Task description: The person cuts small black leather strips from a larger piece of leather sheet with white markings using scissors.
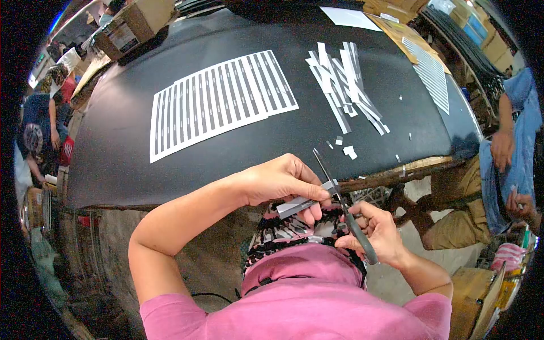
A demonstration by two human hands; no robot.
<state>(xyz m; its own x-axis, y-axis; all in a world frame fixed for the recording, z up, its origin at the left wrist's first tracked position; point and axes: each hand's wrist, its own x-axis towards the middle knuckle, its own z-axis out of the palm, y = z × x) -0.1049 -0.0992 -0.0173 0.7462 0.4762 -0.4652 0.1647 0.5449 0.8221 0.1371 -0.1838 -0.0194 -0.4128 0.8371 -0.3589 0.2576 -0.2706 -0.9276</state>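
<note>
My left hand (pixel 290 180) pinches a short grey and white paper strip (pixel 298 206) between thumb and fingers, close over my lap. In my right hand (pixel 376 231) is a pair of scissors (pixel 361 237) with dark handles, the fingers wrapped round them. The scissor blades point up and away, overlapping the strip's far end by my left fingertips. Ahead on the black table lies a pile of cut striped strips (pixel 343 79), with small paper scraps (pixel 350 152) nearer the edge. Further left, striped paper sheets (pixel 221 96) lie flat and overlap.
The black table (pixel 119 147) spans the view in front of me, its worn front edge just beyond my hands. At the far right lies another striped sheet (pixel 430 79). A cardboard box (pixel 127 31) stands at the back left. People sit at both sides.
</note>
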